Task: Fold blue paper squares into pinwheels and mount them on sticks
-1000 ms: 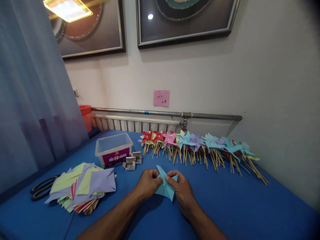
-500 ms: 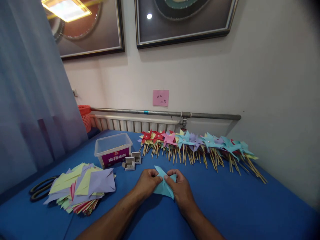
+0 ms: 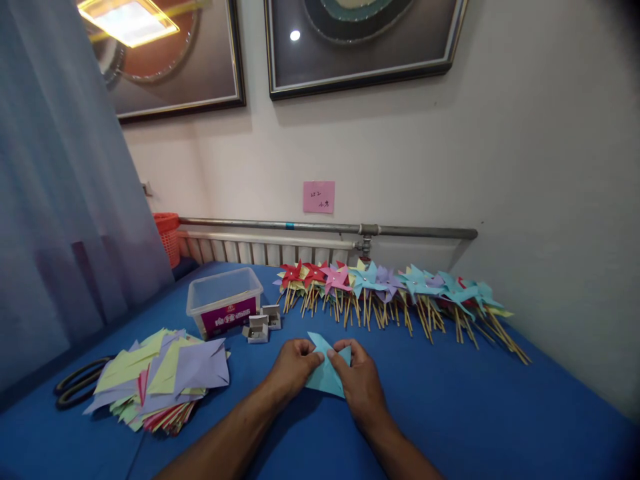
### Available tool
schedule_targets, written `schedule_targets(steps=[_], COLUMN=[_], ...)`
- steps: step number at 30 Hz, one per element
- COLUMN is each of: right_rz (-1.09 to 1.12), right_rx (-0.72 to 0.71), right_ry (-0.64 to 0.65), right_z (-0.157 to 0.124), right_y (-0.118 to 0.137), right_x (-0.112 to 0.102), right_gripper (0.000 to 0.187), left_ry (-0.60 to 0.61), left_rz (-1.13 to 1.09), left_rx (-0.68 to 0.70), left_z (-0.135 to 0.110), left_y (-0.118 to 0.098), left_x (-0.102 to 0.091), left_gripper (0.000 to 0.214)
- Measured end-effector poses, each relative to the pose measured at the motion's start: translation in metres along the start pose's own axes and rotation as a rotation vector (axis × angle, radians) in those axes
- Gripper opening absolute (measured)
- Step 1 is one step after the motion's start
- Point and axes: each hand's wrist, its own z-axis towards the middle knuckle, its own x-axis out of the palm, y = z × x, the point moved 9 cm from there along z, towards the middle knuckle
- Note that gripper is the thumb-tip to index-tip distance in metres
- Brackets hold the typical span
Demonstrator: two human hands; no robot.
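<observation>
Head view: at the lower centre of the frame, the left hand [image 3: 295, 367] and the right hand [image 3: 361, 377] are holding a light-blue paper piece [image 3: 326, 381] between them above the blue desk [image 3: 465, 420]. Fingers of both hands are pinching it, thumbs on top; how many corners they are gathering is hard to tell, since the hands are partly covering them. At lower left, a stack of cut paper [image 3: 163, 383] is lying beside black scissor handles [image 3: 75, 385]. Farther up, left of centre, two small open boxes [image 3: 259, 331] are sitting just beside a clear tub [image 3: 233, 315] with a purple label. Paper pinwheels [image 3: 365, 280] on sticks are lying in a row across centre right. Behind, a metal pipe [image 3: 320, 227] is running along the wall, and a pink note [image 3: 319, 197] is hanging above it.
</observation>
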Motion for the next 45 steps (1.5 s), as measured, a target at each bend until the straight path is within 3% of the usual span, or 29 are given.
schedule_targets(steps=[15,26,37,45], right_rz=[0.000,0.112,0.328,0.400], right_rx=[-0.017,0.022,0.097,0.104], right_ry=[-0.031,0.024,0.177,0.277], right_z=[-0.007,-0.006,-0.007,-0.011], right_y=[0.014,0.005,0.005,0.006], right_x=[-0.003,0.005,0.017,0.029], right_gripper=[0.020,0.030,0.044,0.059], left_ry=[0.010,0.004,-0.106,-0.077], left_rz=[-0.046,-0.132,-0.364,-0.324], left_rx=[-0.048,-0.074,-0.086,-0.072], left_z=[0.002,-0.003,0.007,0.006], left_y=[0.006,0.000,0.002,-0.001], left_x=[-0.001,0.000,-0.024,-0.021], left_gripper=[0.040,0.032,0.032,0.031])
